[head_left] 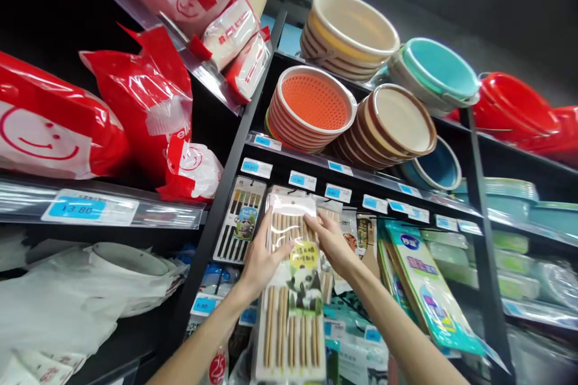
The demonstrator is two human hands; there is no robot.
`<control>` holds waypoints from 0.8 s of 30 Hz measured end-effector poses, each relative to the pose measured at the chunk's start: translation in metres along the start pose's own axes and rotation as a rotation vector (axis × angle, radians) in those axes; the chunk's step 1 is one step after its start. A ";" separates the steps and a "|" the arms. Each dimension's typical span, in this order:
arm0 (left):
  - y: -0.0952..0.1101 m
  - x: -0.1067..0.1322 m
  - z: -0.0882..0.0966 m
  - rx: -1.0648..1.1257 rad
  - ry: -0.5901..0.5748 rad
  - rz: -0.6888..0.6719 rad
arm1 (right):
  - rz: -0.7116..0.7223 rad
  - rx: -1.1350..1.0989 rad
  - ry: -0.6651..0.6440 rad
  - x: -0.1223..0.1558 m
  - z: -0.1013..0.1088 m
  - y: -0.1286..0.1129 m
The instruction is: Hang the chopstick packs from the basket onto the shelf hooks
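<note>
A long clear pack of wooden chopsticks [291, 337] with a yellow and panda label hangs upright or is held in front of the shelf; whether it is still on a hook I cannot tell. My left hand [264, 255] grips its left edge, thumb across the front. At its upper right edge is my right hand [333, 243], fingers bent over the front. Left of it hangs a pack of black-ended chopsticks [240, 219]. More packs hang behind my right hand, partly hidden.
Above are stacked orange colanders [313, 102], brown-rimmed basins [400, 120] and turquoise buckets [442, 69]. Red and white bags [144, 96] fill the left shelf. Teal and white packets [433, 289] hang on the right. A black upright post [226, 174] stands left of the packs.
</note>
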State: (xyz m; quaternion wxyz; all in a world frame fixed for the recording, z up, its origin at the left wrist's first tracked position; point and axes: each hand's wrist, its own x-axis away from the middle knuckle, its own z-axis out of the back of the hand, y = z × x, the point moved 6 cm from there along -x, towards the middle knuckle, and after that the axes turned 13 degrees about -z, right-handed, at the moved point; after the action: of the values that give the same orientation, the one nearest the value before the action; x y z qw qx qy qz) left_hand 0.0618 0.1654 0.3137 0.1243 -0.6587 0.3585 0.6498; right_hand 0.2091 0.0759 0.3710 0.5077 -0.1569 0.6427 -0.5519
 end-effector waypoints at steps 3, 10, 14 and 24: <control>-0.019 -0.039 -0.012 0.040 -0.014 -0.015 | 0.074 -0.098 0.152 -0.024 0.003 0.001; -0.018 -0.063 -0.014 -0.023 -0.117 -0.031 | 0.188 -0.091 0.300 -0.037 0.011 -0.001; -0.020 -0.066 -0.018 -0.012 -0.127 -0.062 | 0.208 -0.066 0.278 -0.036 0.014 -0.005; -0.063 -0.103 0.002 -0.051 -0.116 0.068 | 0.098 0.096 0.200 -0.071 -0.014 -0.012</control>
State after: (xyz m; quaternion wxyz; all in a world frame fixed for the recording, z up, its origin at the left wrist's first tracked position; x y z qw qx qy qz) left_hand 0.1104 0.2438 0.3922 0.1062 -0.6103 0.3561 0.6996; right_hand 0.2234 0.1334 0.4138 0.4744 -0.0450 0.6697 -0.5696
